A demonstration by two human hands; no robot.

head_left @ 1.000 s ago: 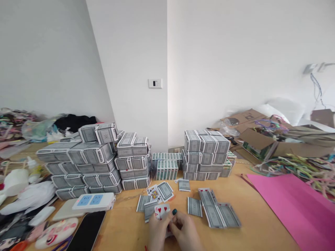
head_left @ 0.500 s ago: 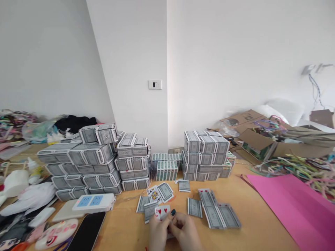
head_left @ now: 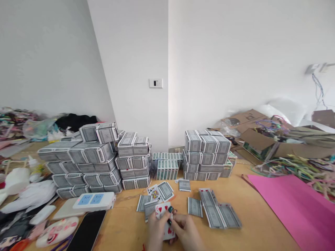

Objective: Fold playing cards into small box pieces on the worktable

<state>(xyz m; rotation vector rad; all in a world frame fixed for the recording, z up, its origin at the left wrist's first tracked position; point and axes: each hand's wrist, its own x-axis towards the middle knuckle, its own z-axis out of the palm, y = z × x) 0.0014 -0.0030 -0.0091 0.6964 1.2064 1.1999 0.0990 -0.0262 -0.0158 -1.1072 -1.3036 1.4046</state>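
Between my hands is a playing card [head_left: 169, 233], a six of hearts, face up. My left hand [head_left: 156, 230] grips its left side with the thumb across the face. On its right edge the fingers of my right hand [head_left: 184, 228] are pinched closed. Just behind lie loose cards: a face-down pair [head_left: 149, 208] at left, a king of clubs [head_left: 155, 192] and a face-down card [head_left: 165, 191]. To the right of my hands are a single face-down card [head_left: 195, 206] and a joined piece made of folded cards [head_left: 218, 212].
Stacked blocks of folded cards stand at left [head_left: 91, 157], centre-left [head_left: 133, 160] and right [head_left: 206, 153], with green-backed card blocks [head_left: 167, 169] between. A phone [head_left: 87, 230], a white power strip [head_left: 94, 201], pink paper [head_left: 290, 205] and a cardboard box [head_left: 259, 143] surround the work area.
The six of hearts has come up into fuller view between my hands, showing more of its face. My fingers have shifted along it. The cards on the table stay put.
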